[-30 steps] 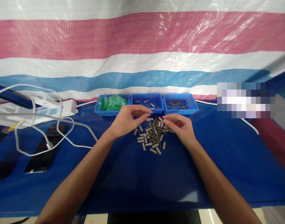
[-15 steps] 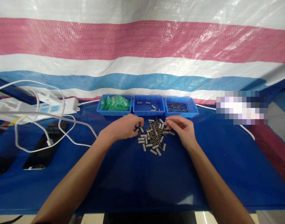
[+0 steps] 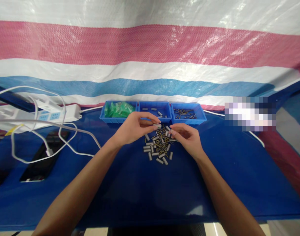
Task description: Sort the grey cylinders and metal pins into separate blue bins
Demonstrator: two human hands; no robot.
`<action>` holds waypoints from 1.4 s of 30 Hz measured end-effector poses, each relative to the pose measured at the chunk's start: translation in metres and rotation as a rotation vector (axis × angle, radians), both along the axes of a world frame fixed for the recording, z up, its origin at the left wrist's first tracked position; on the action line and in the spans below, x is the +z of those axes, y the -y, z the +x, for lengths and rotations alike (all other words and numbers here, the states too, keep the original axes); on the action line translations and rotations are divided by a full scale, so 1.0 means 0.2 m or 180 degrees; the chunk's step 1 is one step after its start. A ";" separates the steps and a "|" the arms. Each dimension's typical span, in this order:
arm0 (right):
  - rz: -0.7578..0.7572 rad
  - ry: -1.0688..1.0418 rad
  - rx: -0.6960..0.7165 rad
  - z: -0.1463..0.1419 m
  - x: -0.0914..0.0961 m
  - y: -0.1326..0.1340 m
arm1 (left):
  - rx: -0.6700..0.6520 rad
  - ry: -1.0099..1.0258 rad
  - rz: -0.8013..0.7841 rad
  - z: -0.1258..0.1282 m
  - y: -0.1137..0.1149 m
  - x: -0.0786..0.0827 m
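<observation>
A pile of small grey sleeves and thin brass pins lies on the blue table cover. My left hand hovers over the pile's far left edge, thumb and fingers pinched on a small grey sleeve. My right hand is at the pile's right edge, fingers curled in a pinch; what it holds is too small to make out. The two hands' fingertips almost meet above the pile.
Three blue bins stand behind the pile: the left bin holds green bags, the middle bin grey sleeves, the right bin brass pins. A white power strip with cables and a dark phone lie at the left.
My left hand dipped to the pile, then rose again with a grey sleeve in its fingertips. My right hand stayed at the pile's right edge.
</observation>
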State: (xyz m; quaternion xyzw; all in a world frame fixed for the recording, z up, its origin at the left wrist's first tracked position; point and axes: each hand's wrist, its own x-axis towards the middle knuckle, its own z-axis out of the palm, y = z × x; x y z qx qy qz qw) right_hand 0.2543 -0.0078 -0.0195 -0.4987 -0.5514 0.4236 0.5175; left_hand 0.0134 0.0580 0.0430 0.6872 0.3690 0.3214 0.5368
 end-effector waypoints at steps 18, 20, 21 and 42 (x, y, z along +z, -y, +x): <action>-0.0126 -0.0474 -0.0029 -0.08 0.02 0.03 | -0.0088 0.0187 -0.0323 0.08 0.05 -0.03; -0.0198 -0.0529 -0.0003 -0.09 0.03 0.03 | -0.0051 0.0199 -0.0305 0.08 0.04 -0.04; -0.0215 -0.0546 0.0023 -0.09 0.03 0.03 | 0.0000 0.0233 -0.0298 0.08 0.04 -0.05; 0.0020 -0.0378 -0.0156 -0.03 0.01 0.00 | -0.0958 -0.1420 0.1389 -0.10 -0.07 -0.03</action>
